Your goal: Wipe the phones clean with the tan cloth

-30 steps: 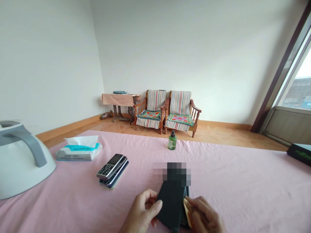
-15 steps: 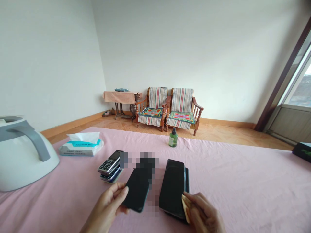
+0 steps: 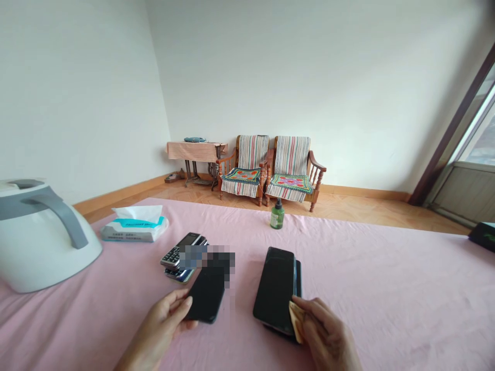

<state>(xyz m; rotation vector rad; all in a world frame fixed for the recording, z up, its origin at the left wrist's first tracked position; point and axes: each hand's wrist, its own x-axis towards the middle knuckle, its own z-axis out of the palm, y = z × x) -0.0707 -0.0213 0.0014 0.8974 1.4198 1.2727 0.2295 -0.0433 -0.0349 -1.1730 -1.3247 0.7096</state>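
Observation:
Between thumb and fingers, my left hand grips a black smartphone by its left edge, screen up; blurred squares cover its far end. Just beyond it, several keypad phones lie piled on the pink cloth. A stack of black smartphones lies on the right, its lower ones jutting out to the side. At the near right edge of this stack is my right hand, closed around a small yellow cloth. The cloth touches the top phone's side.
A pink sheet covers the surface. On it stand a white and grey kettle-like container, a tissue pack, a green spray bottle and a black box. Beyond are two wooden chairs and a cloth-covered sewing table.
My left hand has moved the smartphone leftward, away from the stack and nearer the keypad phones. My right hand stays at the stack with the cloth. The view has shifted slightly.

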